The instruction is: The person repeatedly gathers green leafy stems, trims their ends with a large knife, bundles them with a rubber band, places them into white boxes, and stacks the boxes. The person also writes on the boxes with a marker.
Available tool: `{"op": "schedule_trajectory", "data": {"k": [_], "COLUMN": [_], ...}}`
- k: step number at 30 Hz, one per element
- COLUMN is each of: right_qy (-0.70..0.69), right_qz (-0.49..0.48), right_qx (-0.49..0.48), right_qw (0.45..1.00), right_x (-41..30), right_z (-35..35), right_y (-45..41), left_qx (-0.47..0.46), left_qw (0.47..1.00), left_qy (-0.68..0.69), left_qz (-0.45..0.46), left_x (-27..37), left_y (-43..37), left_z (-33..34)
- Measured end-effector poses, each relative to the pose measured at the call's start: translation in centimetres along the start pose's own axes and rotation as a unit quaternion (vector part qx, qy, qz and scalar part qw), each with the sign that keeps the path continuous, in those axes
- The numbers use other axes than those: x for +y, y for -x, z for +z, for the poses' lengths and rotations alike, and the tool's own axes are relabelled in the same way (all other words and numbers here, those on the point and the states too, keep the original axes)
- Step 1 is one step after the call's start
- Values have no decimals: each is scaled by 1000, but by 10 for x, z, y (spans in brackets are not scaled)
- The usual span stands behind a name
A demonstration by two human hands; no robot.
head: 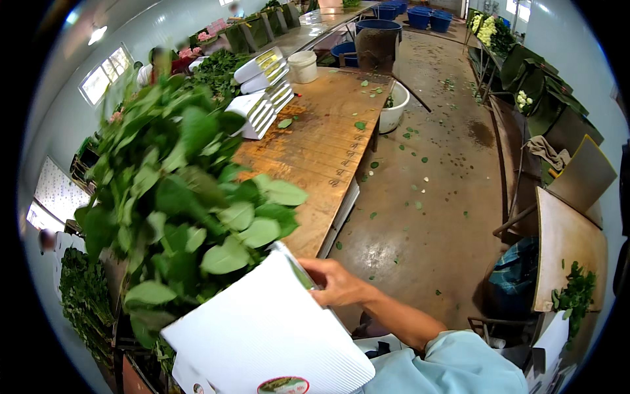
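My right hand (pixel 337 283) grips the edge of a white corrugated sheet (pixel 270 330), which is bent around the lower part of a large leafy bundle. Long green stems with broad leaves (pixel 182 197) rise from the wrap and lean to the upper left, partly blurred. An oval printed label sits low on the sheet. No blooms show clearly in this bundle. My left hand is out of view. Before me stretches a worn wooden worktable (pixel 315 128) with handwritten marks along its right edge.
Several white-wrapped bunches (pixel 263 93) are stacked on the table near a white bucket (pixel 302 66). A white tub (pixel 394 107) stands under its right edge. Fallen leaves dot the concrete floor (pixel 423 187). A tilted board (pixel 568 251) stands at right. People work at left.
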State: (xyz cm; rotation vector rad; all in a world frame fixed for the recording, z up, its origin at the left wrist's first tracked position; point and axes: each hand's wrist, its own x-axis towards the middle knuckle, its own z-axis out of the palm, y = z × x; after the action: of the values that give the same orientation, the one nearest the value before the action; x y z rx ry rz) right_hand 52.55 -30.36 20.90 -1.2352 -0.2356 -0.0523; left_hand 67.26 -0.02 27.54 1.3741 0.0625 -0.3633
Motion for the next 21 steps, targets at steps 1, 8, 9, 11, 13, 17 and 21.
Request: {"op": "schedule_trajectory", "data": {"k": [1, 8, 9, 11, 13, 17, 21], "right_qy": [21, 9, 5, -3, -17, -70, -225], "right_qz": [6, -45, -47, -36, -28, 66, 157], "right_qx": [27, 225, 238, 262, 286, 352, 356], "right_qw": [999, 973, 970, 964, 958, 931, 893], "right_x": [-3, 3, 9, 24, 47, 102, 146], "right_z": [-18, -137, -157, -198, -236, -298, -321], "right_y": [7, 32, 28, 20, 5, -39, -75], "left_qx": [-27, -210, -230, -260, -278, -291, -287], "left_qw": [1000, 975, 969, 958, 947, 921, 884], "left_qy": [-7, -69, -80, -100, -123, -186, -259], "left_qz": [0, -34, -44, -67, -100, -181, -264], "left_x": [1, -11, -19, -36, -63, -130, -180], "left_y": [-12, -162, -190, -250, -310, -415, -479], "left_z": [22, 187, 212, 258, 298, 350, 360]}}
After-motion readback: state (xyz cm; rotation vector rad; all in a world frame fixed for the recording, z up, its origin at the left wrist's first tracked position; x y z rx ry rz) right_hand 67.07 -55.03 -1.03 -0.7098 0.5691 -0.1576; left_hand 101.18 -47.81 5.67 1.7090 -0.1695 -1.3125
